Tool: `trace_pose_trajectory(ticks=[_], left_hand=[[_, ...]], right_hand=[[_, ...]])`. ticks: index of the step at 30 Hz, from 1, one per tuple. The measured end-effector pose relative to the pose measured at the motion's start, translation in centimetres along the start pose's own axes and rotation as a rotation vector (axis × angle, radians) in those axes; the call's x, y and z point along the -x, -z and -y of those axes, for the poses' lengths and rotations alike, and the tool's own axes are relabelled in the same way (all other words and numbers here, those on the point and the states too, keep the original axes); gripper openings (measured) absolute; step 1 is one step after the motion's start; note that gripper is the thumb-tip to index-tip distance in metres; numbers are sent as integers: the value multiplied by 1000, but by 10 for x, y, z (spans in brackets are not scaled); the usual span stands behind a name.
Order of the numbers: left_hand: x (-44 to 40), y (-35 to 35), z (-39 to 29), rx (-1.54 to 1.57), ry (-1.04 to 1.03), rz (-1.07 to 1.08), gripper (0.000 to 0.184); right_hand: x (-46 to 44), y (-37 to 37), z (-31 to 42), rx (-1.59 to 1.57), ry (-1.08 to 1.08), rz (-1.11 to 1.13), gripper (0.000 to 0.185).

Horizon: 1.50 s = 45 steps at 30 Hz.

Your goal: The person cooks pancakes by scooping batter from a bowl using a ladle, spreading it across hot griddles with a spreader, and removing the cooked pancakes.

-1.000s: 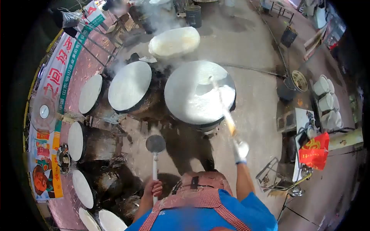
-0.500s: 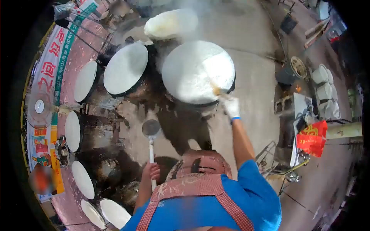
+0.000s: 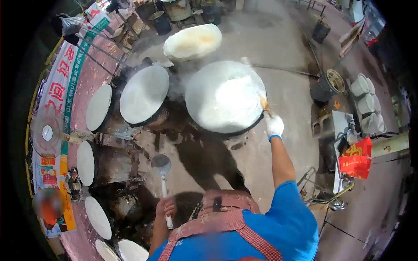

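My right hand (image 3: 274, 126), in a white glove with a blue cuff, is closed around a short yellow-brown tool (image 3: 264, 103). I cannot tell whether it is a brush or a scraper. Its tip is at the right edge of a large round griddle (image 3: 200, 89), whose surface is coated white and steams lightly. A brighter white patch (image 3: 239, 98) covers its right part. My bare left hand (image 3: 165, 207) grips the white handle of a ladle (image 3: 161, 164); the round bowl points away from me, above the floor left of my shadow.
More round white-topped griddles (image 3: 144, 94) curve along the left side. Beyond the large griddle lies a pale, folded-looking flat sheet (image 3: 193, 41). On the right are a dark bucket (image 3: 324, 89), white tubs (image 3: 365, 104) and a red bag (image 3: 355, 158) by a table.
My right hand has moved right with the tool, from over the griddle's surface to its right rim. The ladle has shifted slightly left and nearer my body. The whole view has tilted upward.
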State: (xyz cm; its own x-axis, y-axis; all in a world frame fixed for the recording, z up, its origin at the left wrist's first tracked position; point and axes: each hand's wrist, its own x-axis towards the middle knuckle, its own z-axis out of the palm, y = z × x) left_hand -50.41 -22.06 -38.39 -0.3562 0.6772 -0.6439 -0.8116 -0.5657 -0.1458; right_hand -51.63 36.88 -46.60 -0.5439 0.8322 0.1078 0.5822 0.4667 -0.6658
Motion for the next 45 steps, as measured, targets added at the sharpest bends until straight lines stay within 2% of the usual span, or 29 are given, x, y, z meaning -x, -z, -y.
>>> trace_pose_trajectory(ticks=[3, 6, 8, 9, 10, 12, 14, 15, 16, 17, 18, 20, 22, 23, 24, 25, 26, 27, 28, 29, 31, 32, 34, 35, 36, 40, 41, 42, 45], left_hand=[[-30, -8, -19, -11, 60, 31, 37], [-66, -54, -23, -12, 73, 85, 39], [-102, -72, -39, 28, 215, 140, 16], [-121, -93, -41, -4, 311, 187, 24], [-136, -119, -34, -33, 284, 171, 28], [-169, -158, -28, -159, 274, 148, 35], [-189, -195, -9, -340, 90, -45, 30], [-195, -212, 9, -512, -93, -76, 23], [-200, -223, 24, -701, -221, -80, 16], [-206, -232, 35, -852, -244, -44, 19], [-212, -241, 52, -853, -283, -132, 27], [-235, -234, 73, -767, -244, -132, 28], [-246, -228, 79, -646, -80, -116, 17], [-239, -226, 70, -608, 6, -92, 25], [-223, -212, 49, -548, 169, -28, 16], [-197, -194, 39, -611, 110, -7, 13], [-172, -176, 29, -675, 50, 11, 24], [-146, -157, 19, -737, -11, 24, 39], [-120, -154, 22, -779, -46, 2, 36], [-112, -151, 11, -614, 106, -46, 25], [-108, -135, -6, -359, 258, 38, 8], [-108, -131, -14, -160, 379, 121, 16], [-96, -129, -28, 37, 439, 112, 20], [-83, -132, -34, 38, 418, 97, 20], [-79, -118, -42, 54, 387, 197, 19], [-24, -95, -80, 51, 260, 251, 21], [-5, -94, -88, -98, 140, 196, 15], [13, -90, -92, -86, 65, 171, 11], [46, -62, -108, -109, -178, 46, 16]], right_hand=[[9, 29, 49, 429, 355, 287, 37], [12, 54, 26, 552, 351, 457, 33], [13, 56, 11, 440, 110, 235, 31], [22, 57, 16, 483, -9, 239, 31], [32, 42, -3, 589, 135, 251, 34], [53, 51, 17, 616, 199, 350, 38], [59, 66, 2, 574, 57, 314, 41], [67, 77, 15, 406, -12, 161, 46], [81, 70, 3, 466, 15, 180, 44], [98, 57, -17, 529, 43, 194, 43], [106, 50, -30, 597, 67, 207, 42], [138, 29, -2, 641, 99, 410, 35], [163, -6, 10, 444, 132, 167, 29], [171, 4, 32, 392, 96, 161, 27], [179, 27, 64, 337, 58, 162, 25], [181, 43, 83, 284, 30, 163, 23], [185, 50, 81, 249, 352, -37, 18], [189, 52, 78, 175, 453, -46, 25], [194, 49, 78, 100, 548, -47, 36], [202, 44, 85, 153, 447, 18, 37], [214, 29, 107, 272, 284, 149, 39], [216, 20, 119, 197, 281, 154, 41], [231, 10, 134, 44, 268, 174, 45], [234, -1, 139, -22, 397, 116, 44], [239, -13, 141, -131, 316, 190, 42], [257, -47, 194, -529, -84, 604, 25], [265, -56, 205, -606, -83, 618, 19], [269, -64, 217, -675, -95, 632, 16], [275, -94, 267, -797, 2, 818, 16]])
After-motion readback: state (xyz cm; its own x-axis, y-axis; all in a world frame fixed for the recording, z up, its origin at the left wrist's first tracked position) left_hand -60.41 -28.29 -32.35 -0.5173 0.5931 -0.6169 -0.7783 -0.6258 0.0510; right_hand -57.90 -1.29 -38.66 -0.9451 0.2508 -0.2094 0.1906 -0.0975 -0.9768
